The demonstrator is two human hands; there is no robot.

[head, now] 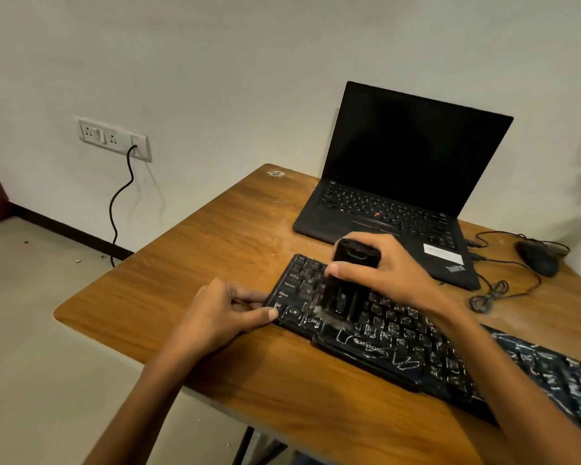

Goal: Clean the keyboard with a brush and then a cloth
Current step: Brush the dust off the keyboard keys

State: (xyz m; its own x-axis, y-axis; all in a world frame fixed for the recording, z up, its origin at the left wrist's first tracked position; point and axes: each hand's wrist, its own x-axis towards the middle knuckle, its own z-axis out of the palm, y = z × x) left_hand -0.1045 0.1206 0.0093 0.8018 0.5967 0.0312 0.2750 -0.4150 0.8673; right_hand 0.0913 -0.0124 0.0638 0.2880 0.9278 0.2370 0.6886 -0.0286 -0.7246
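A black keyboard [386, 344], streaked with white dust, lies slantwise on the wooden table [215, 243]. My left hand [222, 313] pinches the keyboard's left end, thumb on the corner keys. My right hand [386, 266] grips a black brush [344, 283] from above; its pale bristles press on the keys at the keyboard's left part, near the spacebar row. The keyboard's right end is partly hidden under my right forearm. No cloth is in view.
An open black laptop [399, 182] stands behind the keyboard. A black mouse [537, 258] with a coiled cable [487, 297] sits at the right. A wall socket [114, 137] with a black cord hangs at the left. The table's front-left edge is near my left wrist.
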